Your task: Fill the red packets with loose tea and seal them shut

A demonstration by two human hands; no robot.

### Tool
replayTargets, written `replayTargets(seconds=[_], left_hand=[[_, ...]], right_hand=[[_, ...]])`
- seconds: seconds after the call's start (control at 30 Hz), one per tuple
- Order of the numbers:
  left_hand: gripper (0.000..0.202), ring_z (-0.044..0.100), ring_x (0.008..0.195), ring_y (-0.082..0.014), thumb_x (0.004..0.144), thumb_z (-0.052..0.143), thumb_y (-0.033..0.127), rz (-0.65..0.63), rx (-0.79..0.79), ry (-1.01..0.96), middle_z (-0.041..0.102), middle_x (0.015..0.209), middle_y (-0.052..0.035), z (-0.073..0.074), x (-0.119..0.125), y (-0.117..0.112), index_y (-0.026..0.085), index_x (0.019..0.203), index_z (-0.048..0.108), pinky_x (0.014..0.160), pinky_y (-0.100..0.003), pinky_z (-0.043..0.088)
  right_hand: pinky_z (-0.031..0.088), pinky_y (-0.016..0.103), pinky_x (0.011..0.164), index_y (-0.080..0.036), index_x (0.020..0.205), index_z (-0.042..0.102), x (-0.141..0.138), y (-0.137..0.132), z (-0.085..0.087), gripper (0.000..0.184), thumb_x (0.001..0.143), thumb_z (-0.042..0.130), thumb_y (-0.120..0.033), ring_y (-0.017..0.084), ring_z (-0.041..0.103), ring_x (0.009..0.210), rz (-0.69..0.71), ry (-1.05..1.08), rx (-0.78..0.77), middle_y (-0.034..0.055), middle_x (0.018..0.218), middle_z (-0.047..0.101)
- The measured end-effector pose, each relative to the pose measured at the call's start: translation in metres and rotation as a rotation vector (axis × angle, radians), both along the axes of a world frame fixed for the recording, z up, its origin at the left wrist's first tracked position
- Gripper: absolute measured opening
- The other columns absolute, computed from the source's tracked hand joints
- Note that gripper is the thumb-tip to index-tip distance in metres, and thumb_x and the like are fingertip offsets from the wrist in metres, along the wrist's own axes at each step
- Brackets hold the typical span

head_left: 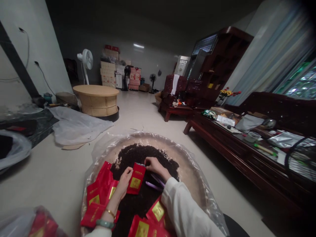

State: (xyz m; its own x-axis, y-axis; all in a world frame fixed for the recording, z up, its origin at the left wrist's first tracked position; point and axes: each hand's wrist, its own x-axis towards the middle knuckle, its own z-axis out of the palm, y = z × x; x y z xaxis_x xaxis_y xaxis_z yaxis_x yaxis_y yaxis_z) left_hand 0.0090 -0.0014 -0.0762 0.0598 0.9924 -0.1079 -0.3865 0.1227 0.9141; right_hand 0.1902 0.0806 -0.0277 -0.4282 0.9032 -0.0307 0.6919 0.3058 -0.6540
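My left hand (126,177) grips the left edge of a red packet (136,177) with a gold square and a silvery top edge. The packet stands upright above a heap of dark loose tea leaves (145,152). At the packet's top right corner my right hand (156,166) has its fingers pinched together, close against the edge. Below the right hand lies a purple-handled tool (154,185), partly hidden by the wrist. More red packets (95,194) are piled at the left, and others (148,227) lie near me. All rest in a wide round basket (195,171) lined with clear plastic.
A wooden coffee table (212,135) with clutter stands at the right, and a black fan guard (301,164) is at the edge. Plastic sheeting (76,126) lies on the floor beside an upturned round basket (98,102). A plastic bag (17,223) with red packets is at the lower left.
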Motion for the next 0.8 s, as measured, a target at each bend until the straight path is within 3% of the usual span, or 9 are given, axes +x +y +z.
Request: replayTargets(seconds=[0.17,0.37,0.57,0.67,0.73,0.8], left_hand=[[0.040,0.050,0.052,-0.0087,0.068,0.066,0.054,-0.014,-0.010,-0.032,0.053,0.065,0.0068,0.000,0.002,0.000,0.020,0.080,0.048,0.052,-0.019,0.038],[0.039,0.048,0.054,-0.0085,0.070,0.065,0.053,-0.029,0.009,-0.037,0.055,0.068,0.0069,0.000,0.002,0.000,0.021,0.080,0.046,0.054,-0.020,0.039],[0.039,0.049,0.056,-0.0106,0.067,0.066,0.054,0.005,-0.001,0.055,0.053,0.066,0.0061,0.009,0.001,-0.001,0.021,0.077,0.047,0.053,-0.021,0.040],[0.039,0.050,0.058,-0.0113,0.065,0.067,0.053,0.014,-0.005,0.066,0.053,0.065,0.0059,0.011,0.001,-0.002,0.021,0.076,0.047,0.054,-0.021,0.041],[0.039,0.050,0.056,-0.0106,0.066,0.067,0.053,0.009,-0.002,0.038,0.053,0.065,0.0063,0.011,0.001,-0.002,0.021,0.076,0.047,0.053,-0.020,0.041],[0.039,0.052,0.056,-0.0100,0.068,0.067,0.052,0.004,0.001,-0.012,0.055,0.067,0.0062,0.009,0.000,-0.002,0.021,0.078,0.047,0.053,-0.020,0.041]], right_hand=[[0.050,0.021,0.053,-0.016,0.092,0.053,0.007,0.012,0.030,0.021,0.073,0.053,-0.008,0.011,0.060,0.060,-0.078,0.184,-0.100,-0.0024,0.071,0.058],[0.051,0.020,0.052,-0.016,0.080,0.060,-0.011,-0.001,0.061,0.016,0.066,0.064,-0.011,0.010,0.058,0.056,0.052,0.449,-0.299,-0.0036,0.069,0.059],[0.048,0.022,0.067,-0.019,0.086,0.068,-0.025,-0.023,0.078,0.018,0.077,0.055,-0.010,0.012,0.061,0.070,0.128,0.110,-0.010,0.0003,0.081,0.069],[0.048,0.025,0.076,-0.020,0.095,0.067,-0.025,-0.026,0.081,0.024,0.084,0.047,-0.014,0.015,0.064,0.083,0.217,0.101,0.023,0.0019,0.092,0.070],[0.049,0.026,0.077,-0.020,0.103,0.065,-0.023,-0.021,0.076,0.027,0.088,0.043,-0.018,0.015,0.065,0.084,0.191,0.182,0.006,0.0032,0.096,0.070],[0.049,0.028,0.079,-0.019,0.110,0.061,-0.019,-0.013,0.065,0.031,0.092,0.035,-0.021,0.015,0.065,0.088,0.070,0.202,0.034,0.0049,0.102,0.068]])
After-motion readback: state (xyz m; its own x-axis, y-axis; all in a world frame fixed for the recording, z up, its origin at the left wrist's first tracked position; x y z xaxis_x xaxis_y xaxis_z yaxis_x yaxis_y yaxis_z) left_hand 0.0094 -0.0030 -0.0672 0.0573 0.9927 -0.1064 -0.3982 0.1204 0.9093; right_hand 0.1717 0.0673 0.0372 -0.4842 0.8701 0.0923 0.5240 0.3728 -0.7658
